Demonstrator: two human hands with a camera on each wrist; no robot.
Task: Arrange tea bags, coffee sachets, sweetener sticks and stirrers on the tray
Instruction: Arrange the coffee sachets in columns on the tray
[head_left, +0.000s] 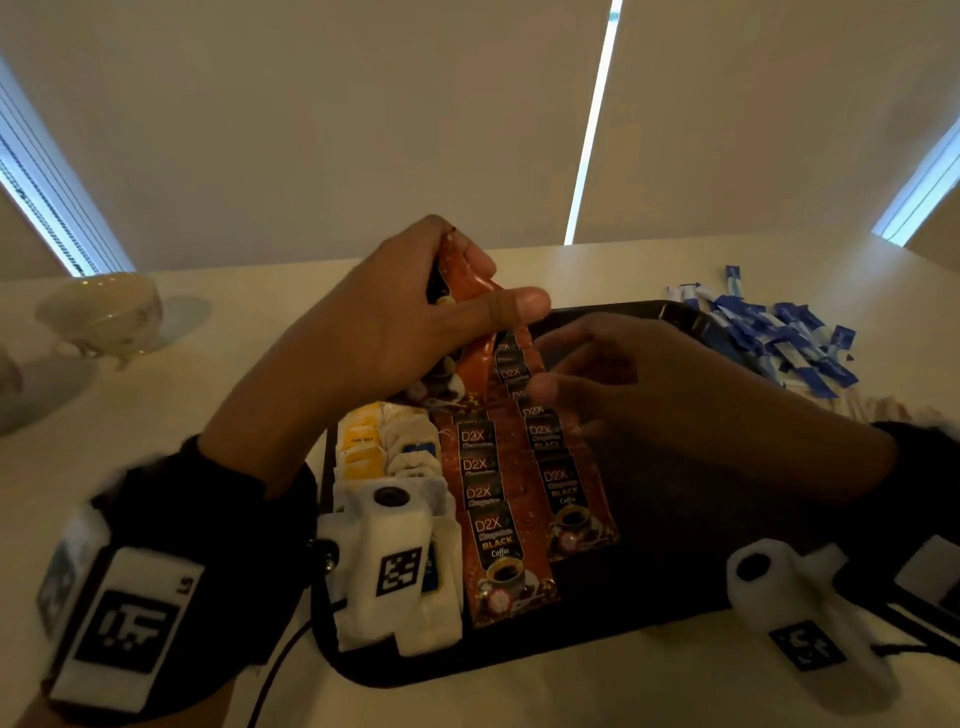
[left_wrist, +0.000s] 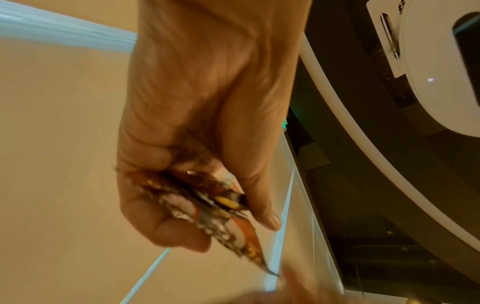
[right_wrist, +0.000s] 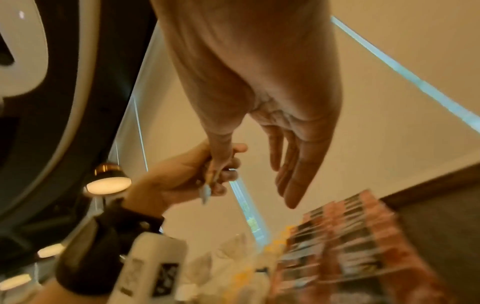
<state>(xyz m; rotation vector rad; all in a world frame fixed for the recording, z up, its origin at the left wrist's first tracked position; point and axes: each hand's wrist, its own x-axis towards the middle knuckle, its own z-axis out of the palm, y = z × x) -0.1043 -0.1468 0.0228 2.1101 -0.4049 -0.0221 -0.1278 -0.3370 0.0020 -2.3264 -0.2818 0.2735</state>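
A black tray lies in front of me. Tea bags fill its left side. Beside them, orange-brown coffee sachets lie in two overlapping columns, also blurred in the right wrist view. My left hand hovers over the tray's far end and grips a bundle of coffee sachets between thumb and curled fingers; the bundle fans out of the fist. My right hand is blurred over the tray, just right of the bundle, its fingers straight and holding nothing.
A pile of blue-and-white sweetener sticks lies on the table beyond the tray's right corner. Pale stick-like pieces show behind my right wrist, too blurred to name. A white teacup stands at the far left.
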